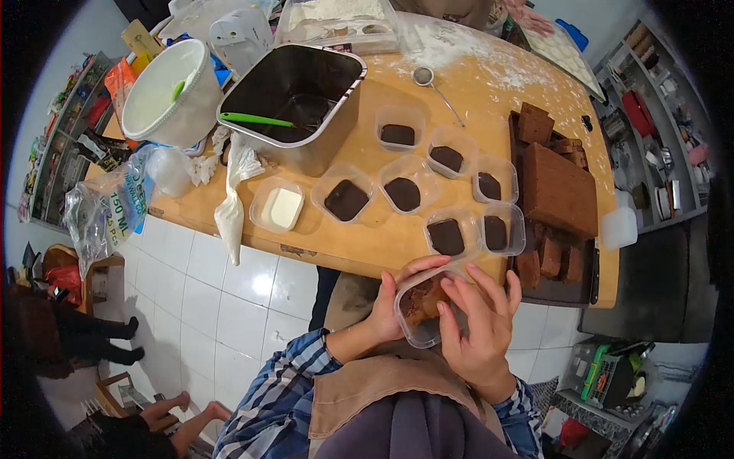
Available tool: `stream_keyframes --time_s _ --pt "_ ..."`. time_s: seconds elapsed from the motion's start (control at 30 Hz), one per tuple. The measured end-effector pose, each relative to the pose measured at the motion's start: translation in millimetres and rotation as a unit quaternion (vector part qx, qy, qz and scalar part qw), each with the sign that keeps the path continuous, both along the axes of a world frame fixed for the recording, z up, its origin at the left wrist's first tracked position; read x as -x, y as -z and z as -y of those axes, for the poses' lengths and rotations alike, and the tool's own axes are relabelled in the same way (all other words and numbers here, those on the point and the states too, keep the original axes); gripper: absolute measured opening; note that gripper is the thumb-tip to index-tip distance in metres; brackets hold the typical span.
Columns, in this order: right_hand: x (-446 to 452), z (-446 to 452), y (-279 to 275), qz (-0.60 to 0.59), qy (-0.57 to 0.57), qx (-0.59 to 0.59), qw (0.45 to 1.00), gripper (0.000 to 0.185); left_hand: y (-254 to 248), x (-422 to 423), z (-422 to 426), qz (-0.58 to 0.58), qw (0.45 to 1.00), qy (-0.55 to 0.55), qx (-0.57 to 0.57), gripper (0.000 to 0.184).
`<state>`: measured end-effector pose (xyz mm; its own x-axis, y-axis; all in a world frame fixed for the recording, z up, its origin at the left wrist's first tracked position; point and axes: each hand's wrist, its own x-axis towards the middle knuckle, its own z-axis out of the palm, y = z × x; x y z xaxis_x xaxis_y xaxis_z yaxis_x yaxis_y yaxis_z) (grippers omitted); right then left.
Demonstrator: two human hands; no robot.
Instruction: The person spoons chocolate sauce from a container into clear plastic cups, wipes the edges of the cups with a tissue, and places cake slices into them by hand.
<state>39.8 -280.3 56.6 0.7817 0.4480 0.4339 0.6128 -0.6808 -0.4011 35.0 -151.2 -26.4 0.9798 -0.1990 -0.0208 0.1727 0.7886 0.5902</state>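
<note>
Close to my body, my left hand (382, 314) is wrapped round the side of a clear plastic tub (420, 336), which is tilted towards me. A brown piece of chocolate cake (420, 300) lies inside it. My right hand (482, 325) reaches over the tub's right side, thumb and forefinger at the cake and the other fingers curled above the rim. Just beyond stand several clear tubs with dark chocolate layers, the nearest chocolate-filled tub (447, 237) at the table edge. To their left, one tub holds a cream filling (280, 209).
Right, a dark tray (562, 289) carries a large chocolate cake slab (560, 190) and cut pieces. Left are a deep metal pan (329, 134) with a green-handled utensil (256, 119), a white bucket (180, 115) and a piping bag (232, 206). A small strainer (423, 76) lies near spilled flour; another person's hand (529, 17) shows behind.
</note>
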Motion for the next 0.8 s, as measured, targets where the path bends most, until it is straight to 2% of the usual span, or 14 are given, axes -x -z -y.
stream_keyframes --time_s 0.23,0.33,0.43,0.53,0.63,0.73,0.8 --pt "-7 -4 -6 -0.018 0.007 0.021 1.000 0.033 4 -1 2 -0.030 0.999 0.023 0.036 0.092" --pt "-9 -1 -8 -0.023 0.010 0.004 1.000 0.034 4 -6 -5 -0.045 0.991 0.088 0.091 0.086" --pt "-8 10 -13 -0.003 0.016 -0.044 0.999 0.035 7 -9 -16 -0.108 0.956 0.152 0.225 0.092" --pt "-11 15 -14 -0.028 -0.046 -0.048 0.997 0.038 -6 -12 -22 -0.174 0.954 0.142 0.201 0.097" --pt "-9 10 -14 -0.029 -0.092 -0.012 0.995 0.038 -1 -10 -25 -0.159 0.953 0.138 0.217 0.100" --pt "-6 6 -10 -0.025 -0.120 0.012 0.992 0.031 5 -11 -30 -0.071 0.943 0.178 0.271 0.098" --pt "-5 4 -8 -0.015 -0.135 0.027 0.990 0.028 11 -10 -32 -0.073 0.960 0.162 0.217 0.098"
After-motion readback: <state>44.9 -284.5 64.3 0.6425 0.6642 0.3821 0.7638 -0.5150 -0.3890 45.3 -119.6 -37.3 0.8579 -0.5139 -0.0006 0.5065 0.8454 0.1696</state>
